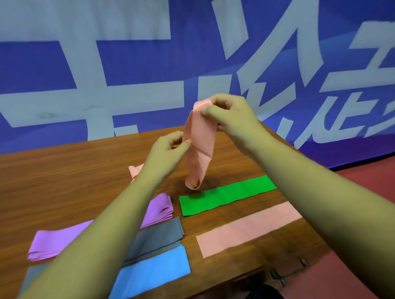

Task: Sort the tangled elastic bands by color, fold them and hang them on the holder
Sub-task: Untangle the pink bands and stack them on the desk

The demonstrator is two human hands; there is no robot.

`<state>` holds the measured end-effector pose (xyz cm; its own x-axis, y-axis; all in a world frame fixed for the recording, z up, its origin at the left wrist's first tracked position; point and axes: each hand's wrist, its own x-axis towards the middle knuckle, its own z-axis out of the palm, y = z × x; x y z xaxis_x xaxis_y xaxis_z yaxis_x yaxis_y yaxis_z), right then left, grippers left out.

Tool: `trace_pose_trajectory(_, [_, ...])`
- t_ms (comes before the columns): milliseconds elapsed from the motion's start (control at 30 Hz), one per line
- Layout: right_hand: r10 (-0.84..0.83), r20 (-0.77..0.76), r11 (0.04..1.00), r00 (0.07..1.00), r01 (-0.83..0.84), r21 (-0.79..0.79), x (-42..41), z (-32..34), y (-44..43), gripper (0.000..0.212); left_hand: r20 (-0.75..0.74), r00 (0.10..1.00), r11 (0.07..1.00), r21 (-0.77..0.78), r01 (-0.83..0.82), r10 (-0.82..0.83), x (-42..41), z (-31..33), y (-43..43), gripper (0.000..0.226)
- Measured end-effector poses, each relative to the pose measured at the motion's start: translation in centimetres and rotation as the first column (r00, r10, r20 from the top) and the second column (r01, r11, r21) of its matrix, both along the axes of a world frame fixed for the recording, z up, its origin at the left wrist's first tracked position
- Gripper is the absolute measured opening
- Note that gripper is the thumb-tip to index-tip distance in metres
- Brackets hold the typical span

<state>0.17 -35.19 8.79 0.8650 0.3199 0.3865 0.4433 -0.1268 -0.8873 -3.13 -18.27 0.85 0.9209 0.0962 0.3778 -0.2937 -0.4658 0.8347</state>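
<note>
Above the far middle of the table (58,176), a pink band (198,149) is pinched at its top by the right hand (226,112) and at its edge by the left hand (169,148), probably so it hangs straight for folding.

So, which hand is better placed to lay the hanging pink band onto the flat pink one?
Probably the right. The right hand pinches the hanging pink band at its top, and the flat pink band lies on that side. The left hand only pinches its edge lower down.
</note>
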Motion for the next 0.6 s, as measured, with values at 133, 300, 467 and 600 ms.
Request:
trace_pose_trajectory(133, [-0.027, -0.039, 0.996, 0.999, 0.03, 0.084, -1.3, 2.5, -0.7, 0.013, 0.01, 1.0, 1.0, -0.026, -0.014, 0.015, -1.9, 1.0, 0.2, 0.011])
trace_pose_trajectory(300, [-0.017, -0.114, 0.983, 0.993, 0.037, 0.179, -2.7, 4.1, -2.1, 0.024, -0.063, 0.993, 0.989, -0.109, -0.101, 0.095, -4.1, 1.6, 0.8, 0.007])
trace_pose_trajectory(467, [-0.118, -0.194, 0.991, 0.974, 0.127, 0.036, -3.1, 3.1, -3.8, 0.019, -0.159, 0.979, 0.924, -0.338, -0.177, 0.13, -5.6, 2.2, 1.3, 0.015])
trace_pose_trajectory(600, [-0.245, -0.089, 0.941, 0.965, 0.215, -0.262, -4.0, 1.4, -5.4, 0.009, -0.168, 0.971, 0.938, -0.272, -0.213, 0.172, -7.1, 2.6, 2.7, 0.013])
